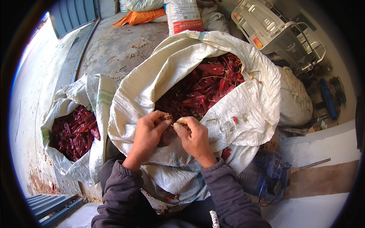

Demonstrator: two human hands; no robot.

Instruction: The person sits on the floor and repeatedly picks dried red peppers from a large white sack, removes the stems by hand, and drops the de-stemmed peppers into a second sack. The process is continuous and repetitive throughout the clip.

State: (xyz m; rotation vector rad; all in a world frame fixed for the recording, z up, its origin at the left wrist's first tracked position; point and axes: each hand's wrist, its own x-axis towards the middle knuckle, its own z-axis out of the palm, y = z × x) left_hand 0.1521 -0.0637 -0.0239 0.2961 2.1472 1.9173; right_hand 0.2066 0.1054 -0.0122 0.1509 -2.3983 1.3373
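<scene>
Both my hands are over the near rim of a large white woven sack point(131, 94), its mouth rolled outward. Dried red chili peppers point(211, 82) fill the opening. Between thumb and fingers, my left hand point(146, 131) holds a dried chili pepper point(170, 117) by its pale stem end; most of the pepper is hidden by the hand. Just to its right, my right hand point(194, 136) has thumb and forefinger pinched together, apparently on a thin stem point(172, 124). A red scrap point(235, 120) and bits of stem lie on the folded sack cloth to the right.
A smaller woven sack point(98, 88) of red peppers stands at left. Filled bags point(184, 17) and an orange sack point(139, 17) lie at the back. A metal-bodied cart point(265, 25) is at back right, a blue plastic crate point(259, 173) at lower right, a slatted blue rack point(54, 205) at lower left.
</scene>
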